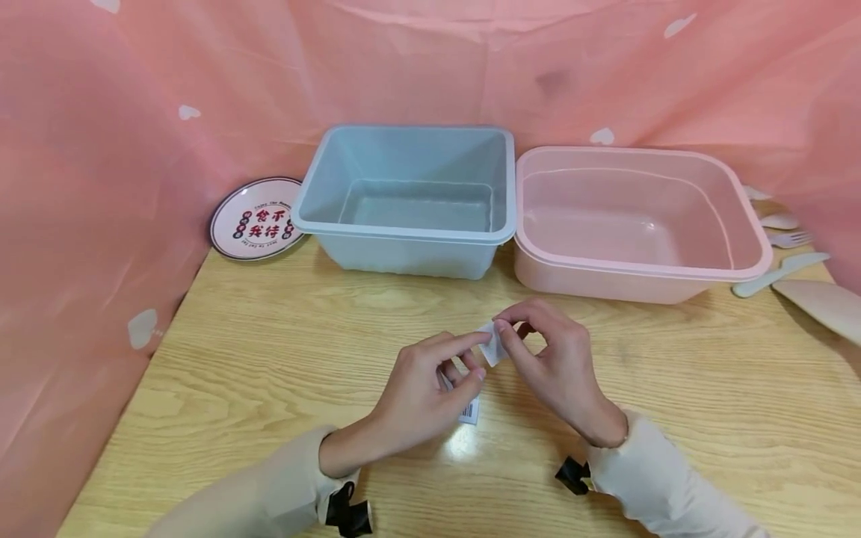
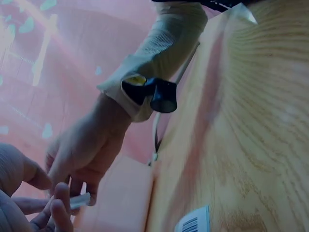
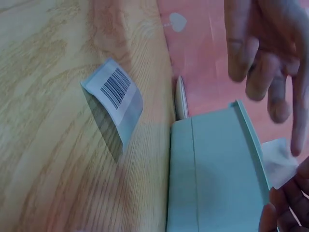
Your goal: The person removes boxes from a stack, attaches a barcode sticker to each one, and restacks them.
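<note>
Presently, from my station, I see the right hand (image 1: 554, 359) pinching a small white slip (image 1: 495, 350) above the wooden table (image 1: 269, 359). The left hand (image 1: 424, 385) grasps nothing, fingers relaxed, its straight index finger at the slip's edge. Nearer me, a barcode-printed label (image 1: 470, 412) lies curved on the tabletop.

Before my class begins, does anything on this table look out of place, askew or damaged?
One thing: near the left hand, the barcoded slip lies curled on the wooden table, one edge lifted and casting a shadow. Nothing looks spilled.
</note>
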The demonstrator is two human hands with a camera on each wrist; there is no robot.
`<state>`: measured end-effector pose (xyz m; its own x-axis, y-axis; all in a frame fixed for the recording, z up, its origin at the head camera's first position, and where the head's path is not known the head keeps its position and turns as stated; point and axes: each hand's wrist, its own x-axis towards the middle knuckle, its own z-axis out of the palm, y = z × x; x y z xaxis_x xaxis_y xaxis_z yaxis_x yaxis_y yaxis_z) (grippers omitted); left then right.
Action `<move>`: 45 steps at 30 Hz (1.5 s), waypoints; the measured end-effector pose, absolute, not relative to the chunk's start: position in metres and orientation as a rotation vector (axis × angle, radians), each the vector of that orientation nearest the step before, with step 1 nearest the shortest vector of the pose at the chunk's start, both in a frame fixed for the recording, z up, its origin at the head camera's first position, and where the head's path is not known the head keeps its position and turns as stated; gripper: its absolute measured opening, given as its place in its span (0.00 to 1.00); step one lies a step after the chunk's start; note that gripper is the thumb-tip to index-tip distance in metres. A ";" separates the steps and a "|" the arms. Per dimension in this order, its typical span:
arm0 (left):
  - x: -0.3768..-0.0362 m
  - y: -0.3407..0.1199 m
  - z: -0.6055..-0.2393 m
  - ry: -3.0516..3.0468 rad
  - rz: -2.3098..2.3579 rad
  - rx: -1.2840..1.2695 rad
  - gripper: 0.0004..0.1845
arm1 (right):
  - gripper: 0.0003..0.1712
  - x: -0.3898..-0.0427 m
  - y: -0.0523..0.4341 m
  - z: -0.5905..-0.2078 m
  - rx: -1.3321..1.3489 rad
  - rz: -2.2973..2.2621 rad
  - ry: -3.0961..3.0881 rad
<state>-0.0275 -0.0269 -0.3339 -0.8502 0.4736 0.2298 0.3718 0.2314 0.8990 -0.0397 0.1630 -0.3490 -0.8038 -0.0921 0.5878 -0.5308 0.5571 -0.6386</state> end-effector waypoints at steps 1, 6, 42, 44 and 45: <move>-0.029 -0.026 -0.334 2.402 1.708 0.794 0.20 | 0.04 -0.040 0.162 -0.349 0.512 1.181 -2.289; -0.033 -0.027 -0.336 2.388 1.764 0.716 0.19 | 0.04 -0.038 0.159 -0.348 0.557 1.217 -2.276; -0.039 -0.041 -0.335 1.758 2.274 0.002 0.12 | 0.13 -0.031 0.141 -0.338 0.237 1.661 -2.246; -0.040 -0.043 -0.335 1.764 2.273 0.002 0.12 | 0.08 -0.031 0.141 -0.337 0.118 1.765 -2.323; -0.040 -0.043 -0.335 1.768 2.271 0.005 0.12 | 0.07 -0.031 0.141 -0.336 0.060 1.807 -2.359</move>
<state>-0.0397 -0.0434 -0.3353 -0.9655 0.2077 -0.1572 -0.2034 -0.2239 0.9531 -0.0310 0.1408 -0.3358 -0.9850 0.0703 0.1579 -0.1341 0.2651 -0.9548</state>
